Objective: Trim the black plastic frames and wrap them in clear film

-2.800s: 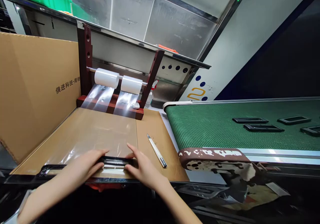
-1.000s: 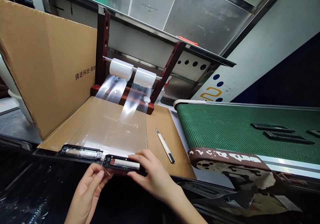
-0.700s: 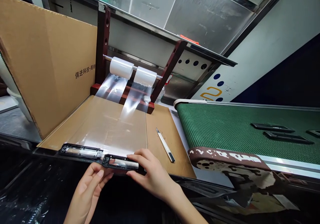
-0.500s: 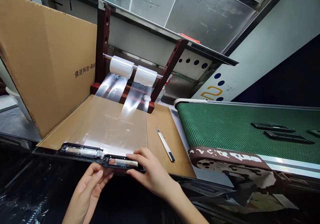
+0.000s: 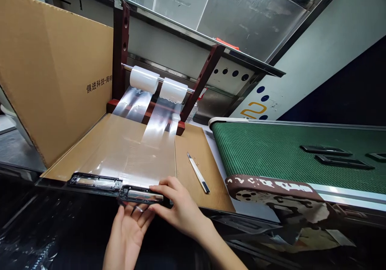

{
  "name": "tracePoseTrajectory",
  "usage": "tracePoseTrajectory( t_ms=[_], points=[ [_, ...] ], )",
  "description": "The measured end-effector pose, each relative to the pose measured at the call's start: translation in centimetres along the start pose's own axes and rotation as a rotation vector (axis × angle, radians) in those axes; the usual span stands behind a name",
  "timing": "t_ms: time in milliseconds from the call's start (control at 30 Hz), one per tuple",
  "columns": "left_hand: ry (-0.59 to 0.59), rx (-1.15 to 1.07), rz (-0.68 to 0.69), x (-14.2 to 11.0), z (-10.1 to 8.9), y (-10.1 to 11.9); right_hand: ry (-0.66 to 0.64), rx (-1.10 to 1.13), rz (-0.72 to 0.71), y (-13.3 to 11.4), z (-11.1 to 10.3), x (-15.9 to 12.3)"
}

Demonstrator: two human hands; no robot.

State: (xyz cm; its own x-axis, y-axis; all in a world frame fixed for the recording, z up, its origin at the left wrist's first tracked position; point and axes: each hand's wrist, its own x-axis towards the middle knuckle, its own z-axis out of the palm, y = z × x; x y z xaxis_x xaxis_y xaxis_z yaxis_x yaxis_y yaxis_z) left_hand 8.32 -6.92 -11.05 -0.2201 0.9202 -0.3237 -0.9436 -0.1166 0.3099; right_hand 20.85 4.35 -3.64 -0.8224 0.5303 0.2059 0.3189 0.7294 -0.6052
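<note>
My right hand [image 5: 177, 205] grips the right end of a black plastic frame [image 5: 141, 194] with its thumb below and fingers on top. The frame has a long rectangular window and juts over the table's front edge. Beneath it my left hand [image 5: 129, 230] is turned palm up, fingers stretched out and apart, their tips partly hidden at the frame's lower edge. A second black plastic frame [image 5: 95, 181] lies to the left along the front edge. Clear film [image 5: 135, 157] spreads over the cardboard behind both frames.
Two film rolls [image 5: 173, 90] hang on a rod between dark red posts. A white-handled craft knife [image 5: 198, 173] lies on the cardboard sheet [image 5: 188, 141]. An upright cardboard panel [image 5: 60, 69] stands at left. On the right, a green conveyor belt [image 5: 271, 141] carries several black frames [image 5: 343, 161].
My left hand has shifted right and turned palm up, its fingers spreading from a closer curl. My right hand keeps its grip on the frame. The view has shifted slightly.
</note>
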Motion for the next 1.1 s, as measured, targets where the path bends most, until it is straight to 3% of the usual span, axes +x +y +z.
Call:
tracePoseTrajectory(
  t_ms=[233, 433, 767, 900, 1100],
  points=[
    [-0.003, -0.029, -0.011, 0.5, -1.3, -1.8, -0.036, -0.064, 0.033, 0.3, -0.2, 0.0],
    [0.034, -0.016, -0.045, 0.1, -1.6, -1.6, -0.134, -0.15, 0.018, 0.0, -0.2, -0.1],
    [0.064, 0.049, -0.015, -0.1, -2.3, -1.6, -0.108, -0.031, 0.013, 0.9, -0.3, 0.0],
    [0.124, 0.101, 0.069, -0.3, -2.6, -0.6, -0.086, 0.012, 0.018, 1.7, -0.1, 0.2],
    [0.25, 0.19, 0.224, -1.5, -2.8, 2.7, -0.084, 0.005, 0.039, 2.5, 0.3, 0.3]
  ],
)
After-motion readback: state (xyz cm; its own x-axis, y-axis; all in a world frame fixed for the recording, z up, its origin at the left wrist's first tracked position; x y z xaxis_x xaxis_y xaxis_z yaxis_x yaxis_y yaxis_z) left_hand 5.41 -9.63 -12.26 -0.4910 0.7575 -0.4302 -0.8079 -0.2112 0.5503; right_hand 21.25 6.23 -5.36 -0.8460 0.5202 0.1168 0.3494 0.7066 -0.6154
